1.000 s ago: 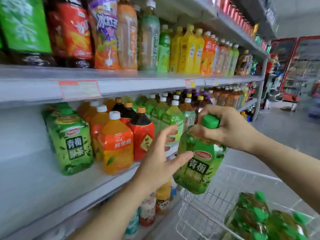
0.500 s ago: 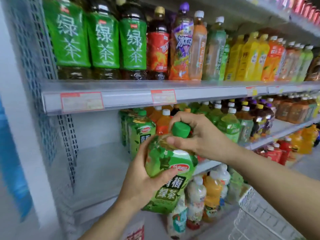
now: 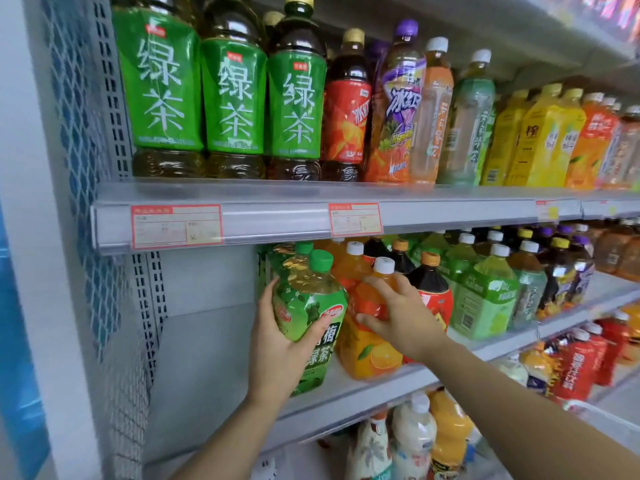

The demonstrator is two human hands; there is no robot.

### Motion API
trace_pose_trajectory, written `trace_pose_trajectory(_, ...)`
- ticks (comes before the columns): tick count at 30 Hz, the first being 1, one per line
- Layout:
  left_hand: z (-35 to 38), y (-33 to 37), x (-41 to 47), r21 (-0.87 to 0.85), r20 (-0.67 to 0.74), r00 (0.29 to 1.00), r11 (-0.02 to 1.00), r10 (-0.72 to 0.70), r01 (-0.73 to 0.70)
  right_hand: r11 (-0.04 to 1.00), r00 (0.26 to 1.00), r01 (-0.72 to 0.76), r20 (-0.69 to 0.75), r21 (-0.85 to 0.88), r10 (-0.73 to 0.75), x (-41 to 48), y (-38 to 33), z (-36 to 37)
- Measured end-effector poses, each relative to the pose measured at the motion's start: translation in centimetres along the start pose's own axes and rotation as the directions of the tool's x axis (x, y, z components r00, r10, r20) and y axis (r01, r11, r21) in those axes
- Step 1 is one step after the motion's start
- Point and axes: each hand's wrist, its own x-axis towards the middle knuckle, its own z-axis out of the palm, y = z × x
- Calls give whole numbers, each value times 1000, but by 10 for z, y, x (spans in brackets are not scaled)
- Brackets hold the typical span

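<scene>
A large green tea bottle [image 3: 308, 317] with a green cap stands upright at the left end of the middle shelf [image 3: 346, 393]. My left hand [image 3: 280, 344] grips its body from the left, thumb across the label. My right hand [image 3: 401, 320] has left the bottle and hovers in front of the orange juice bottle [image 3: 367, 348] beside it, fingers relaxed and spread, holding nothing. A second green bottle [image 3: 287, 254] of the same kind stands just behind.
Rows of drink bottles fill the upper shelf [image 3: 277, 216] and the middle shelf to the right. The shelf's left part [image 3: 207, 358] is bare, bounded by a perforated side panel [image 3: 114, 306]. More bottles [image 3: 412, 441] stand below. A white basket rim [image 3: 588, 410] shows lower right.
The green bottle moved from mid-air onto the middle shelf, upright. My right hand let go of its cap and drew to the right; my left hand still grips it.
</scene>
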Motion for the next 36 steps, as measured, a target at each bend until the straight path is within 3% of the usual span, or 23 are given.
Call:
trace_pose_trajectory(6,18,-21,-1,-17,-81,994,997,-71,70,999,997,48,-60,-18,-49,1,6,5)
trace_pose_trajectory(9,22,-26,1,91,-135,990,995,-38,51,997,996,59,-60,-39,-61,2,8,7)
trace_pose_trajectory(14,23,-24,0,200,-83,996,979,-26,43,997,996,72,-51,-32,-73,0,10,8)
trace_pose_trajectory(17,25,-16,-15,320,-126,966,931,226,-176,993,993,115,-5,31,-115,-13,11,-2)
trace_pose_trajectory(19,34,-8,-33,321,-121,884,861,451,-395,980,981,196,-28,43,-194,-32,19,-12)
trace_pose_trajectory(22,58,9,-62,251,31,786,756,618,-604,976,977,212,-29,45,-211,-72,50,-32)
trace_pose_trajectory(25,96,9,-89,141,247,748,741,616,-657,997,996,60,62,-50,-57,-116,96,-57)
trace_pose_trajectory(28,139,-1,-118,56,419,749,808,514,-586,967,970,-132,175,-217,171,-160,150,-78)
trace_pose_trajectory(32,189,-11,-152,43,661,666,869,346,-493,835,786,-317,369,-449,497,-213,209,-104)
trace_pose_trajectory(36,231,-17,-167,81,768,625,946,141,-314,716,614,-382,419,-583,669,-253,252,-121)
